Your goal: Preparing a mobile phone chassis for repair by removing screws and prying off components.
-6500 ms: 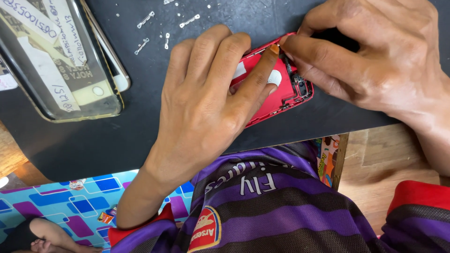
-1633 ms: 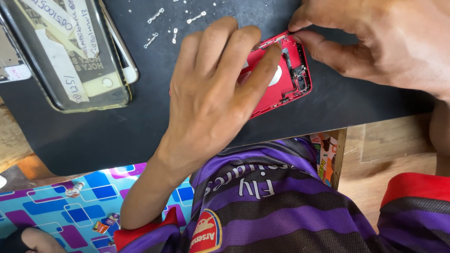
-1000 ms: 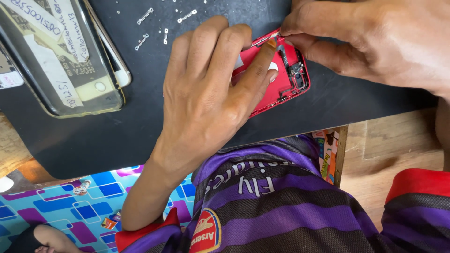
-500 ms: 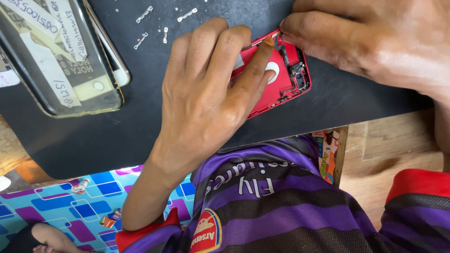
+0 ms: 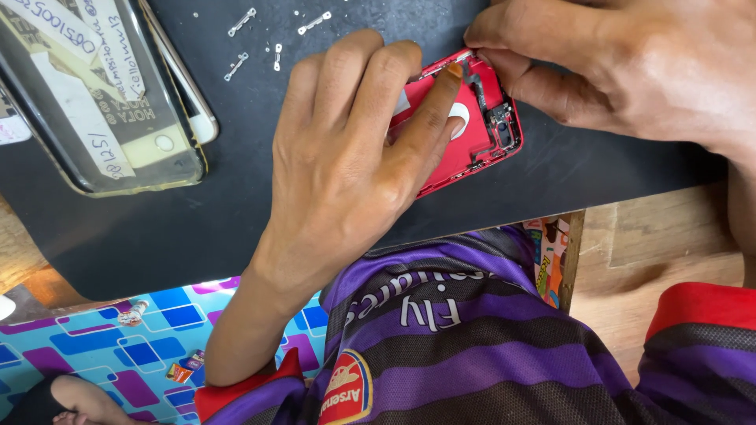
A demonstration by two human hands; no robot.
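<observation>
My left hand (image 5: 346, 165) lies flat on the red phone shell (image 5: 472, 134), pressing it to the black mat (image 5: 236, 228) near the front edge. My right hand (image 5: 630, 63) pinches the shell's top corner with closed fingertips; small screws (image 5: 276, 55) lie just beside

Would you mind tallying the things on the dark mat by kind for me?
Red phone shell: 1
Phones in the stack at upper left: 2
Small metal brackets: 4 clear to see
Hands: 2, left hand, right hand
Total: 9
</observation>
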